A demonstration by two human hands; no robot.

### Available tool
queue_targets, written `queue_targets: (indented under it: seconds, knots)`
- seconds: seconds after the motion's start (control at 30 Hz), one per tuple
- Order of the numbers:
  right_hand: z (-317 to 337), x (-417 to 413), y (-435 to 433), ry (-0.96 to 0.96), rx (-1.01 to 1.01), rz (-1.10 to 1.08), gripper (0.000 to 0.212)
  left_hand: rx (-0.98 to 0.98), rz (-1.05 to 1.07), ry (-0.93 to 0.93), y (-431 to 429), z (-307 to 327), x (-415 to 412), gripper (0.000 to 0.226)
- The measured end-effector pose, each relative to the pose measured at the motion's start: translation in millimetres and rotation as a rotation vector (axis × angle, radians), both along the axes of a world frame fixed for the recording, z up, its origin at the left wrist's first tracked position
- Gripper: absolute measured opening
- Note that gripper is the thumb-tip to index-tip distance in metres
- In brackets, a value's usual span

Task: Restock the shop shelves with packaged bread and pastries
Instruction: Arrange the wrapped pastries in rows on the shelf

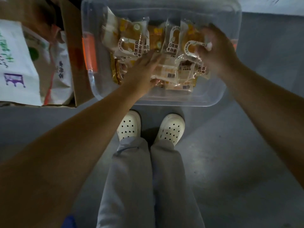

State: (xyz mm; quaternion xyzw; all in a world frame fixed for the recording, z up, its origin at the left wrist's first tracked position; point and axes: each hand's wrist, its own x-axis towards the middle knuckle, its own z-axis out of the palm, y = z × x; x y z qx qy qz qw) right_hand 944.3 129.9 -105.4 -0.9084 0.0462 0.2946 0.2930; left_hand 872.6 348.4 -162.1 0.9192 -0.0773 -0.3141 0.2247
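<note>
In the clear bin (164, 102) on the floor, just ahead of the person's feet, the bread packets (130, 41) lie loosely heaped (likely brought here for shelving); the left hand (141, 69) rests on the pile with fingers straight, probably steadying it; the right hand (217, 51) curls its fingers round the edge of one packet (189, 46), seemingly to lift it.

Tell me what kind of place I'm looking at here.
Probably a shop's stockroom or back area, though no shelves are in view. A clear plastic tub holds wrapped bread packets, an open cardboard box of bagged goods stands beside it, and both sit on a grey floor.
</note>
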Motion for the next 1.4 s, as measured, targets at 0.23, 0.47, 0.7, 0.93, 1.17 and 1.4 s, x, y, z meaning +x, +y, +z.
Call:
queue_targets:
  seconds: [0.23, 0.47, 0.7, 0.93, 1.17, 1.4]
  knots:
    - [-46.9, 18.4, -3.2, -0.010, -0.115, 0.112, 0.052, 0.160, -0.086, 0.014, -19.2, -35.0, -0.4, 0.089]
    - [-43.8, 24.3, -0.6, -0.015, -0.252, 0.119, 0.075, 0.134, -0.051, -0.078, -18.1, -29.2, 8.5, 0.072]
    - [-2.7, 13.9, 6.1, 0.090, -0.331, 0.205, 0.071, 0.156, -0.122, -0.101, 6.8, 18.6, -0.4, 0.065]
    - [79.5, -19.0, 12.9, 0.000, -0.090, -0.292, 0.073, 0.079, 0.049, -0.101, 32.3, 104.9, -13.3, 0.065]
    - [234.9, -59.0, 38.9, 0.141, 0.592, -0.950, 0.072, -0.358, 0.800, 0.308, 44.4, 268.2, -31.7, 0.036]
    - [436.8, -84.4, 65.6, 0.298, 0.943, -1.186, 0.116, -0.812, 1.126, 0.558, 41.7, 476.6, -41.6, 0.047]
